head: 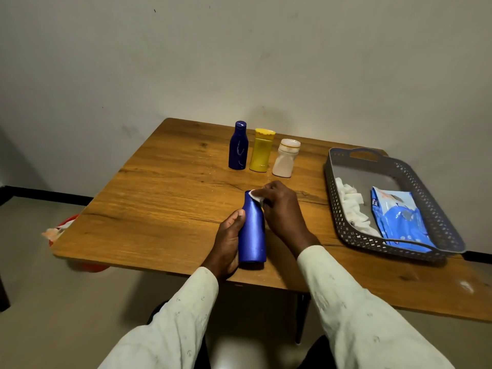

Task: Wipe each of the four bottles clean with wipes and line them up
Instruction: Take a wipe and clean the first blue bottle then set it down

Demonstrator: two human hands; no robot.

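Observation:
A bright blue bottle [253,233] stands near the table's front edge, and my left hand [228,243] grips its lower body from the left. My right hand [282,209] pinches a small white wipe [257,195] against the bottle's top. Farther back, three bottles stand side by side in a row: a dark blue bottle [238,146], a yellow bottle [262,150] and a white bottle [286,158].
A grey perforated basket [436,217] sits on the right of the wooden table [159,198], holding crumpled white wipes [351,206] and a blue wipes pack [399,219]. An orange bin [64,230] with scraps shows below the table's left edge. A wall stands behind.

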